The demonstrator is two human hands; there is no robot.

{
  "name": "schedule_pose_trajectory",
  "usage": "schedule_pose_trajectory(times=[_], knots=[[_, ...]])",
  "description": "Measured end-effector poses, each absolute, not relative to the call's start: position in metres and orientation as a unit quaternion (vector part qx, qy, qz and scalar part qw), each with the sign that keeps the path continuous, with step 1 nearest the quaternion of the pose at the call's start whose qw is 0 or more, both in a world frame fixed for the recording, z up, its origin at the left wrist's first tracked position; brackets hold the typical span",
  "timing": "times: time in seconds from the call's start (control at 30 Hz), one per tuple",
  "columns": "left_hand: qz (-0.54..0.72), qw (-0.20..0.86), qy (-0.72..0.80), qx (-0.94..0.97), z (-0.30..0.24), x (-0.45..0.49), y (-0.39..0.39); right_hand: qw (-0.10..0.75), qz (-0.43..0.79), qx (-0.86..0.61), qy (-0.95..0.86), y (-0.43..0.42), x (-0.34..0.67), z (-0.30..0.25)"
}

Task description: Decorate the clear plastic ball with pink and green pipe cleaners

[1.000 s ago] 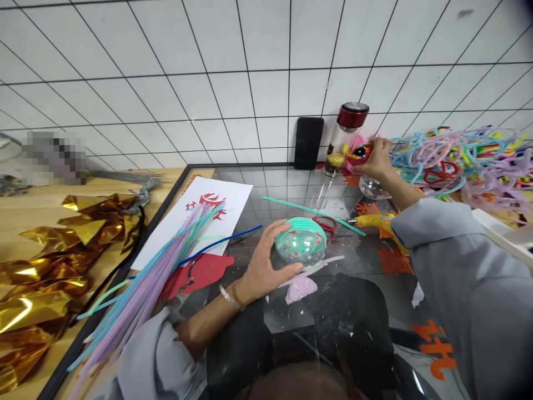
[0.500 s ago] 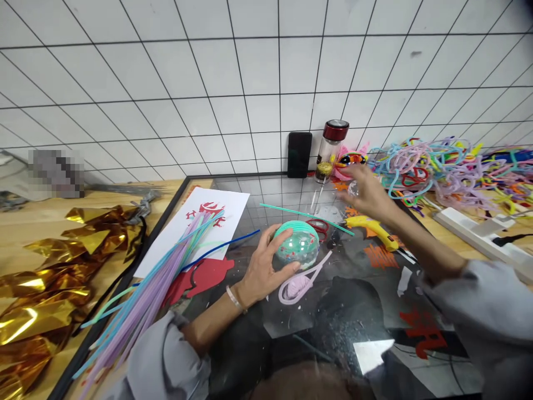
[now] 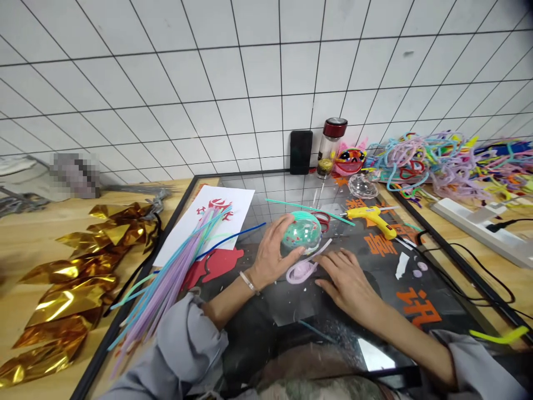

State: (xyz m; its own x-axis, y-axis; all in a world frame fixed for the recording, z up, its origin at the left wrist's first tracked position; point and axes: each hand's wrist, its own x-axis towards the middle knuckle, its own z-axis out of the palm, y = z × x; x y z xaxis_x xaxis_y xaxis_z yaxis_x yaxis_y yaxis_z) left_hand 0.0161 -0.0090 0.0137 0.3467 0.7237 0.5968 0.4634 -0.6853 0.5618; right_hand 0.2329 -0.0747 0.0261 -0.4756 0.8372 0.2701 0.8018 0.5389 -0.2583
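My left hand (image 3: pixel 272 253) is closed around the side of a clear plastic ball (image 3: pixel 303 233), its top wound with green pipe cleaner and red and blue specks showing below. Just under the ball lies a coiled lilac pipe cleaner (image 3: pixel 298 272) with one loose end. My right hand (image 3: pixel 347 283) is open, palm down, fingers apart, its fingertips at the right edge of that coil; whether they touch it I cannot tell. Red-handled scissors (image 3: pixel 323 221) lie behind the ball, partly hidden, near a straight green pipe cleaner (image 3: pixel 287 205).
A yellow glue gun (image 3: pixel 377 219) and a clear half-shell (image 3: pixel 363 186) lie right. Behind stand a phone (image 3: pixel 300 152) and a glass bottle (image 3: pixel 328 150). Pipe cleaners (image 3: pixel 166 286) cover white paper (image 3: pixel 183 222) at left. A power strip (image 3: pixel 483 230) and cables are at far right.
My right hand has come from the back right, by the clear half-shell, down to the lilac coil. The half-shell now shows fully on the table. My left hand still holds the ball.
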Motion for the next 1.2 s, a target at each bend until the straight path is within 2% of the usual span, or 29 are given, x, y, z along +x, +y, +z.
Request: schedule_pose_trajectory(times=[0.33, 0.77, 0.93, 1.03, 1.13, 1.2], knots=[[0.421, 0.164, 0.375, 0.809, 0.015, 0.016, -0.011, 0.229, -0.092, -0.380, -0.891, -0.062, 0.224, 0.009], [0.424, 0.173, 0.370, 0.808, 0.017, 0.016, -0.012, 0.258, -0.005, -0.324, -0.910, -0.066, 0.222, 0.029], [0.437, 0.162, 0.366, 0.806, 0.016, 0.017, -0.013, 0.306, 0.047, -0.327, -0.893, -0.064, 0.219, 0.044], [0.448, 0.165, 0.360, 0.802, 0.017, 0.017, -0.013, 0.364, 0.071, -0.346, -0.862, -0.059, 0.218, 0.048], [0.446, 0.173, 0.369, 0.797, 0.018, 0.018, -0.014, 0.421, 0.089, -0.401, -0.809, -0.052, 0.217, 0.047], [0.442, 0.177, 0.376, 0.795, 0.018, 0.019, -0.014, 0.428, 0.108, -0.446, -0.779, -0.048, 0.218, 0.043]])
